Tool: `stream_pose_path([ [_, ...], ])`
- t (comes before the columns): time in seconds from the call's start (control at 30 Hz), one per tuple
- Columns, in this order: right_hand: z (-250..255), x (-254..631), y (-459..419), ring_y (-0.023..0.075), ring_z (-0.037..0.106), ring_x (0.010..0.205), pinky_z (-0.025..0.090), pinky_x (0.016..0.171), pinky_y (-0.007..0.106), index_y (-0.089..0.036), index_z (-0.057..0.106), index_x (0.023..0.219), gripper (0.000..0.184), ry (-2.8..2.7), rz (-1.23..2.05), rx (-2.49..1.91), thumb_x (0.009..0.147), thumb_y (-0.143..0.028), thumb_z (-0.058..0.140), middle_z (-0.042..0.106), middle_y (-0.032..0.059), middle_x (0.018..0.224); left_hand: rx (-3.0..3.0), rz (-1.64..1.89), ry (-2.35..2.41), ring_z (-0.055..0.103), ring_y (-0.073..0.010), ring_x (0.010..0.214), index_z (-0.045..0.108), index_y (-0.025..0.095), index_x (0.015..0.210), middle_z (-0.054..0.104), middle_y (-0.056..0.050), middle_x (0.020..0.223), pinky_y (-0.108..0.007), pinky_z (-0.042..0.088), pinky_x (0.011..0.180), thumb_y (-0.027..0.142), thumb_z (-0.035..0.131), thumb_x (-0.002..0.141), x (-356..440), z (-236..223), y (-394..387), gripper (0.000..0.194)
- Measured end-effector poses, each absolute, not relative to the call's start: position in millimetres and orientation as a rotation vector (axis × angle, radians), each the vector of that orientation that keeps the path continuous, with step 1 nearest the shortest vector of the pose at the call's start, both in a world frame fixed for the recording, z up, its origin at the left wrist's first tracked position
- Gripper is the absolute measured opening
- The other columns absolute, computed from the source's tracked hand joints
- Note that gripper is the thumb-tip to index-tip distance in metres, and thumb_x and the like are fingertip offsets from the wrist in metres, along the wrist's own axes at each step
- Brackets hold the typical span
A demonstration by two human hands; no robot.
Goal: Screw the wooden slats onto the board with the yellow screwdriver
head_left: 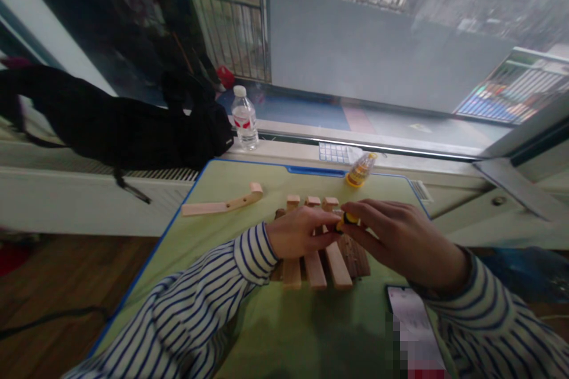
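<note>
Over the middle of the green table, my right hand [395, 234] is closed around a short yellow-and-black screwdriver [351, 218]; its shaft and tip do not show. My left hand [306, 231] pinches the tool's near end between thumb and forefinger. Beneath both hands lies a wooden piece [315, 269] of several pale slats set side by side across brown, bark-like boards. My left hand covers part of the slats. Left of it on the table rests a separate bent wooden strip [226, 206] with two holes and a block at its end.
A glue bottle [361, 170] with a yellow base stands at the far table edge [267, 166]. A phone [413, 320] lies near my right forearm. On the sill are a water bottle [245, 121], a black bag [146, 124] and a blister-like sheet [335, 153], before a large window.
</note>
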State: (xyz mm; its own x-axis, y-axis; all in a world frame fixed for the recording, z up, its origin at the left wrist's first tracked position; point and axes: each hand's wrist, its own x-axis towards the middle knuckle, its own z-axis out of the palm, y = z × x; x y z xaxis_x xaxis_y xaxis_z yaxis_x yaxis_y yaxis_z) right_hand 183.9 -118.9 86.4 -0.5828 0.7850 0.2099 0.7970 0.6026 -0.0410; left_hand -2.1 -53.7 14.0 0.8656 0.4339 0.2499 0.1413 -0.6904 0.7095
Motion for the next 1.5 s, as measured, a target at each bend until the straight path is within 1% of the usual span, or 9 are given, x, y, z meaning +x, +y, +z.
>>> stream_pose_path([
  [0.2,83,181,-120,0.0173,0.064,0.080,0.049,0.069,0.031,-0.017,0.053,0.108,0.023,-2.547,-0.066,-1.308,0.090,-0.029,0.044,0.067,0.0068,0.093,2.250,0.546,0.420,0.056,-0.0111,0.076,0.058,0.017,0.102,0.063,-0.002,0.091,-0.022,0.042,0.070,0.019,0.048,0.087,0,15,-55,0.018],
  [0.33,84,181,-120,0.0172,0.064,0.080,0.049,0.070,0.031,-0.017,0.053,0.108,0.023,-2.544,-0.047,-1.315,0.089,-0.027,0.045,0.067,0.0073,0.092,2.242,0.614,0.517,0.057,-0.0120,0.080,0.060,0.018,0.101,0.064,-0.001,0.090,-0.022,0.042,0.070,0.027,0.057,0.083,0,16,-56,0.021],
  [0.47,85,182,-119,0.0168,0.064,0.077,0.050,0.069,0.032,-0.018,0.054,0.108,0.025,-2.548,-0.027,-1.338,0.089,-0.031,0.046,0.067,0.0066,0.091,2.195,0.641,0.590,0.057,-0.0124,0.079,0.061,0.018,0.104,0.065,-0.002,0.091,-0.023,0.043,0.071,0.031,0.057,0.082,0,14,-57,0.025],
  [0.57,88,184,-120,0.0182,0.064,0.086,0.051,0.075,0.033,-0.018,0.052,0.115,0.031,-2.557,0.018,-1.304,0.087,-0.031,0.049,0.065,0.0090,0.103,2.180,0.636,0.595,0.057,-0.0119,0.077,0.062,0.017,0.101,0.065,-0.003,0.089,-0.023,0.043,0.069,0.030,0.058,0.082,0,13,-57,0.023],
  [0.63,90,186,-120,0.0189,0.061,0.096,0.051,0.081,0.034,-0.018,0.046,0.123,0.038,-2.559,0.055,-1.259,0.086,-0.027,0.050,0.061,0.0101,0.115,2.181,0.627,0.598,0.057,-0.0118,0.075,0.062,0.016,0.099,0.065,-0.003,0.088,-0.023,0.043,0.068,0.030,0.057,0.083,0,12,-57,0.022],
  [0.7,92,187,-120,0.0185,0.059,0.102,0.050,0.084,0.034,-0.018,0.045,0.124,0.039,-2.569,0.095,-1.212,0.086,-0.022,0.049,0.058,0.0095,0.121,2.184,0.625,0.603,0.056,-0.0116,0.074,0.063,0.017,0.098,0.065,-0.002,0.087,-0.022,0.042,0.067,0.030,0.057,0.083,0,12,-57,0.021],
  [0.9,90,185,-118,0.0171,0.062,0.095,0.052,0.082,0.033,-0.018,0.055,0.112,0.026,-2.575,0.108,-1.175,0.088,-0.021,0.045,0.063,0.0086,0.112,2.250,0.614,0.587,0.055,-0.0104,0.071,0.063,0.017,0.093,0.063,0.000,0.082,-0.020,0.040,0.064,0.027,0.057,0.083,-1,17,-57,0.015],
  [1.13,88,185,-117,0.0177,0.063,0.093,0.052,0.080,0.033,-0.018,0.053,0.115,0.027,-2.559,0.039,-1.223,0.089,-0.022,0.045,0.065,0.0087,0.110,2.286,0.621,0.555,0.055,-0.0106,0.072,0.061,0.018,0.093,0.062,-0.001,0.085,-0.020,0.040,0.064,0.022,0.055,0.083,0,17,-57,0.013],
  [1.5,79,185,-117,0.0180,0.063,0.090,0.051,0.078,0.032,-0.017,0.052,0.111,0.024,-2.502,-0.009,-1.271,0.090,-0.027,0.044,0.065,0.0075,0.103,2.312,0.661,0.488,0.054,-0.0099,0.071,0.059,0.016,0.090,0.061,0.000,0.080,-0.020,0.040,0.065,0.016,0.053,0.081,0,15,-56,0.010],
])
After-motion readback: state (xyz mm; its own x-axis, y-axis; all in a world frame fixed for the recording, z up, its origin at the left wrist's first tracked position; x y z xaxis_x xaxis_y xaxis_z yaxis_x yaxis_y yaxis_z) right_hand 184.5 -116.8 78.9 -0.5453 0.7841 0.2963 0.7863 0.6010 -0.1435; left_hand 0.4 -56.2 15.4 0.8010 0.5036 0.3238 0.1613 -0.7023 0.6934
